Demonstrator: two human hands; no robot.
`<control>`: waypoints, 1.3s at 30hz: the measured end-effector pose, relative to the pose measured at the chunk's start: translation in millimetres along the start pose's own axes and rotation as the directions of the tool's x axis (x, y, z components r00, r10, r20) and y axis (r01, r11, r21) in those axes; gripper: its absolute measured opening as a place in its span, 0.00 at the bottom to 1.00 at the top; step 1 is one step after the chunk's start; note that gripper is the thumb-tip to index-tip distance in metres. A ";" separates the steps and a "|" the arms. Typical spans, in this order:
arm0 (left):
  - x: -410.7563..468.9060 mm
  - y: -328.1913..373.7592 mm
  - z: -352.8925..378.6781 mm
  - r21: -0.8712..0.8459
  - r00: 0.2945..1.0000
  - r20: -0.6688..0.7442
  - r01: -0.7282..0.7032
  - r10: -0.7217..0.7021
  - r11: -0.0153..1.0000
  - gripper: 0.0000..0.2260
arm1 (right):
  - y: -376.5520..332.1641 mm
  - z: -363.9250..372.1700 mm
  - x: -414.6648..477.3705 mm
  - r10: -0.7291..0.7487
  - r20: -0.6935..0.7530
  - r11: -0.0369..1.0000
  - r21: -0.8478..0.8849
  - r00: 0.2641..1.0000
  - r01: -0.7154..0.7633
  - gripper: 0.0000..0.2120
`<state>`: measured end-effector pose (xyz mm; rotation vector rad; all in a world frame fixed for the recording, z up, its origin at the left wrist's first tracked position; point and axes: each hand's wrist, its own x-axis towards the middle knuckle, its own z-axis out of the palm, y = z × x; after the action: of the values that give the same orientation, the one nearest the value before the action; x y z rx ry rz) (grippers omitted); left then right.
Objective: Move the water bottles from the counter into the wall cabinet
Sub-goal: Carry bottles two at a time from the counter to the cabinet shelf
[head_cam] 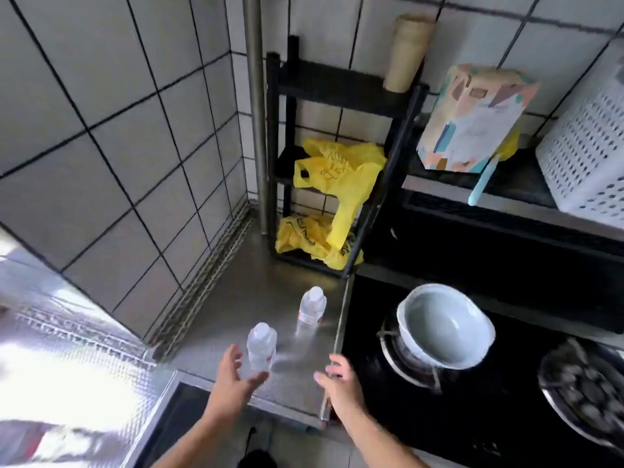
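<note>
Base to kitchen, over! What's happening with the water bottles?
Left hand open beside near bottle. Right hand at counter edge, grip unclear. Far bottle standing untouched. Nothing blocking either bottle.

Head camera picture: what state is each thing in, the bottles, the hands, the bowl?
Near water bottle: upright on the counter, not yet gripped.
Far water bottle: upright on the counter, untouched.
Left hand: open, fingers spread beside the near water bottle.
Right hand: open, resting on the counter edge.
Bowl: upright, empty, on the stove burner.
</note>
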<state>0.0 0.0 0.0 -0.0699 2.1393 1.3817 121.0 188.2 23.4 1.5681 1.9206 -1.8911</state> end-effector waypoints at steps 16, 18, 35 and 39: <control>66.9 26.2 6.2 0.131 0.986 0.053 -0.166 0.160 0.977 0.22 | -60.7 52.5 118.8 -0.148 -0.141 0.987 0.034 0.979 0.155 0.29; 62.7 45.9 -2.2 0.109 0.985 0.020 -0.174 0.173 0.979 0.21 | -68.5 42.9 101.4 -0.182 -0.130 0.980 0.061 0.975 0.191 0.28; -79.5 424.8 -116.3 -0.186 0.557 -0.234 -0.830 0.797 0.526 0.28 | -426.7 -86.5 -162.9 -0.930 -0.098 0.334 0.183 0.355 0.925 0.12; -124.3 509.5 -144.3 -0.242 0.389 -0.276 -0.913 0.879 0.328 0.23 | -492.0 -111.8 -223.2 -0.976 -0.106 0.170 0.161 0.189 0.972 0.10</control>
<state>-137.1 79.9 520.3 1.1456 1.9606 2.4245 -13.8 256.6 554.0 -0.0568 3.2338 -2.3644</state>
